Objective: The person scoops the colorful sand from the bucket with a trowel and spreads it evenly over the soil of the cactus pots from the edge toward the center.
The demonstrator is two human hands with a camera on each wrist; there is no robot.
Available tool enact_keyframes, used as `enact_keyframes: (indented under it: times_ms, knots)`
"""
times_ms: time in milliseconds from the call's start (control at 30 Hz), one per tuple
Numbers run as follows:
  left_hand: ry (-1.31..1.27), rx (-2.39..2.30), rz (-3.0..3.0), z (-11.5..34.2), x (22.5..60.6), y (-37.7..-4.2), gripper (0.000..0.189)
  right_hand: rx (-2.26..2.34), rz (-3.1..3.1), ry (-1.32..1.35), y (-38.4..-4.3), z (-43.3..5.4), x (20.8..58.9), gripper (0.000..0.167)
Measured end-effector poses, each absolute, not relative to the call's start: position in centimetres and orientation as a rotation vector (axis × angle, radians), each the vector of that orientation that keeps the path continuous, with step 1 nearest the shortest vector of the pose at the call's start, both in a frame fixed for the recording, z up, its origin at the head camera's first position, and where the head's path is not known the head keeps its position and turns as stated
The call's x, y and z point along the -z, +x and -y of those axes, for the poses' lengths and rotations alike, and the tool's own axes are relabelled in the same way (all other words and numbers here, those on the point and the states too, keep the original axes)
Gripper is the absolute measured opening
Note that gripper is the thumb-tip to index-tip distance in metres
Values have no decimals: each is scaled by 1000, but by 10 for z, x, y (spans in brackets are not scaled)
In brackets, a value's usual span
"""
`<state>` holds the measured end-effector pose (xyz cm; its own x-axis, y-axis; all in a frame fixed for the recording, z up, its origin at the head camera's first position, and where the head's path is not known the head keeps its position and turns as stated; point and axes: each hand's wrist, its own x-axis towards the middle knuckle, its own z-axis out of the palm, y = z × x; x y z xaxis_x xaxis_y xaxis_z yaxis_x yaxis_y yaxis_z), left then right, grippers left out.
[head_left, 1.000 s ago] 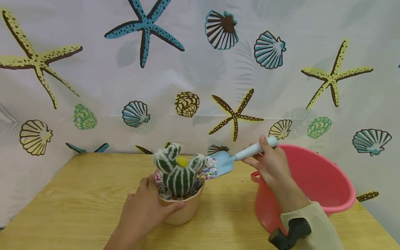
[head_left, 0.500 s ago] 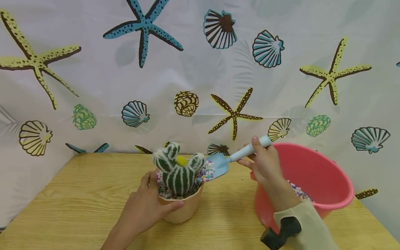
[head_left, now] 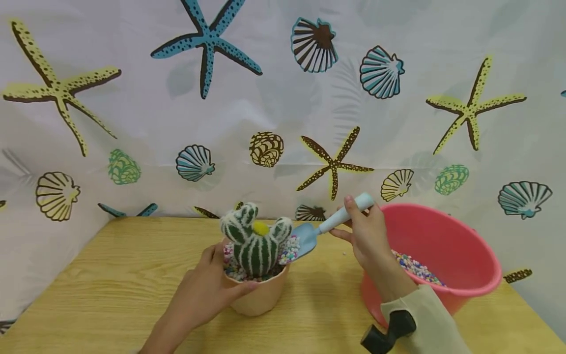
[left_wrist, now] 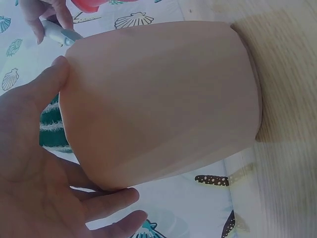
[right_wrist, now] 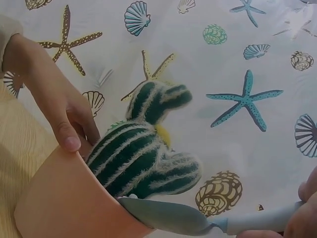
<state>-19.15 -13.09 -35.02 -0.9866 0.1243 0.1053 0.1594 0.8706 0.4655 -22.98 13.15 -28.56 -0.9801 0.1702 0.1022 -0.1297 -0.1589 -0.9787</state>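
A plush green cactus (head_left: 256,253) with white fuzzy stripes and a yellow tuft stands in a peach flower pot (head_left: 261,297). Small pebbles cover the top of the pot around its base. My left hand (head_left: 205,290) grips the pot's rim from the left, thumb on the near side and fingers behind. In my right hand (head_left: 364,236) is the handle of a light blue hand trowel (head_left: 306,239), tilted down toward the pot. Pastel pebbles (head_left: 289,249) lie at the blade's tip, right at the pot's right rim. The right wrist view shows the trowel blade (right_wrist: 168,214) against that rim.
A pink bucket (head_left: 482,265) stands on the right of the wooden table (head_left: 110,295), under my right forearm, with more coloured pebbles (head_left: 415,268) inside. One tiny pebble lies on the table between pot and bucket. A white cloth (head_left: 247,108) printed with starfish and shells hangs behind.
My right hand has moved left and the trowel has steepened, its tip coming lower at the pot's rim. Fewer pebbles show on the blade. The left hand keeps its hold.
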Motion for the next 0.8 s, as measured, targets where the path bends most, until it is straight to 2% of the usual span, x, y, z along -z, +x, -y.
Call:
enact_keyframes:
  times_ms: [533, 800]
  knots:
    - [-236, 737, 2957, 130, 349, -199, 115, -2130, 2028, 204, -233, -128, 279, 16]
    - [-220, 752, 2959, 124, 352, -203, 117, -2062, 2034, 234, -238, -127, 274, 15]
